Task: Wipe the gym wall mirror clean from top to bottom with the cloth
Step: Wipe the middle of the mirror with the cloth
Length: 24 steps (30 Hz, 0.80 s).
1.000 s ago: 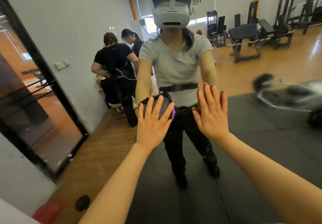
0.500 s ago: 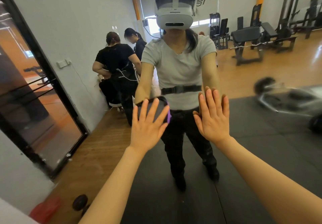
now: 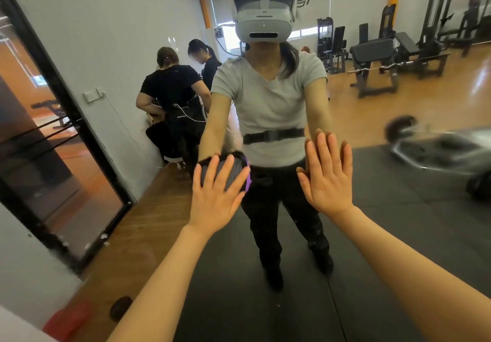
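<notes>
The wall mirror (image 3: 398, 208) fills almost the whole view and shows my own reflection. My left hand (image 3: 215, 195) lies flat with spread straight fingers, pressing a dark grey cloth (image 3: 240, 166) with a purple edge against the glass at about waist height of the reflection. The cloth shows between and above my fingers. To its right, my right hand (image 3: 328, 176) rests flat on the bare glass with straight fingers and holds nothing.
The mirror reflects two people (image 3: 172, 97) by the left wall, weight benches (image 3: 372, 59) at the back and a black floor mat. A black-framed glass door (image 3: 53, 142) is at the left. A red object (image 3: 67, 320) and a dark round one (image 3: 121, 307) lie low left.
My left hand has slid the cloth a little down and to the left on the glass. My right hand has stayed nearly in place.
</notes>
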Available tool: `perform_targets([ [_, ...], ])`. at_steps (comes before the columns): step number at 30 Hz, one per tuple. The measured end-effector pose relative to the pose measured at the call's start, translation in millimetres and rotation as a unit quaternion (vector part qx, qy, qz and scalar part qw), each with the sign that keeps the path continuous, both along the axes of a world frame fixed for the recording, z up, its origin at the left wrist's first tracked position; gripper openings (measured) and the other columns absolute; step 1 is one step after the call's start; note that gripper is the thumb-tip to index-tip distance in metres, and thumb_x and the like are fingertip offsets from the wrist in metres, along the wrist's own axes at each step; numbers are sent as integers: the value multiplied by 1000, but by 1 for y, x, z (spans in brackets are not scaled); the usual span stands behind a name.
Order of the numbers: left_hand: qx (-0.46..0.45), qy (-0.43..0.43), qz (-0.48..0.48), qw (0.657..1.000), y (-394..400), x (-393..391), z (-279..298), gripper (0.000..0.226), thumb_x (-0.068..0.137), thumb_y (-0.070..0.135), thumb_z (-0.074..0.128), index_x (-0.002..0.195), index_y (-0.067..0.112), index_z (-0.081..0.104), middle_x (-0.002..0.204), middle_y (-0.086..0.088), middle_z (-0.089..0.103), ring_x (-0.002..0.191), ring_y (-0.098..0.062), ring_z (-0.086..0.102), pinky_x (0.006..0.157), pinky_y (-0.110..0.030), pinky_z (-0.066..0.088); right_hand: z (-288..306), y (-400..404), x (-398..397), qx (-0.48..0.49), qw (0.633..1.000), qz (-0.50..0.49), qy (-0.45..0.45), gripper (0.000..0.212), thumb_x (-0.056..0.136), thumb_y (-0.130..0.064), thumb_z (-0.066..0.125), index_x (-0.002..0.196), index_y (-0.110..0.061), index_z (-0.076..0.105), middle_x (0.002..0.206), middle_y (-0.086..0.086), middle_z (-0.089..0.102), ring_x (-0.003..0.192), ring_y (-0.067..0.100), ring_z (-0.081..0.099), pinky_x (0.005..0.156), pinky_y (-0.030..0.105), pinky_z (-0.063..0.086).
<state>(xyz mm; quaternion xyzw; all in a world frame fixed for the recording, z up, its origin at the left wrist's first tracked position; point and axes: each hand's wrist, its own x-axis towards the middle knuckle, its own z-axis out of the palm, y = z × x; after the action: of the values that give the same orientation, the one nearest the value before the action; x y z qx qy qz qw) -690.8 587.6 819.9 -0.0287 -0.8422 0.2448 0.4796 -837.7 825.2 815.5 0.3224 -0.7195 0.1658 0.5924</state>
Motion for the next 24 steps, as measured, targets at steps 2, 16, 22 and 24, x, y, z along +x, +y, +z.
perform_targets([
  [2,-36,-23,14,999,-7,6,-30,66,101,45,41,159,28,14,162,-12,10,153,-34,-3,121,-56,1,0,0,-1,1,1000,0,3,66,101,-37,41,155,-6,20,168,9,-6,155,28,-2,125,48,0],
  [16,-8,7,26,1000,-24,19,27,72,101,47,36,160,29,1,162,-13,8,150,-33,3,121,-53,-2,4,0,14,-19,999,17,-39,69,101,-35,41,157,-4,15,168,9,-6,155,25,-6,124,49,-2],
  [22,102,60,31,993,-43,25,112,59,105,47,29,158,25,15,162,-19,14,148,-39,9,119,-58,7,-3,-25,51,-13,994,61,-88,64,101,-32,39,153,-1,21,161,19,13,155,23,-4,124,46,-6],
  [24,106,58,30,992,-45,27,119,59,104,47,32,157,24,18,162,-22,19,148,-41,11,120,-56,6,-5,-39,61,-11,993,71,-94,63,101,-30,39,154,-2,21,162,17,15,155,23,-1,125,44,-5],
])
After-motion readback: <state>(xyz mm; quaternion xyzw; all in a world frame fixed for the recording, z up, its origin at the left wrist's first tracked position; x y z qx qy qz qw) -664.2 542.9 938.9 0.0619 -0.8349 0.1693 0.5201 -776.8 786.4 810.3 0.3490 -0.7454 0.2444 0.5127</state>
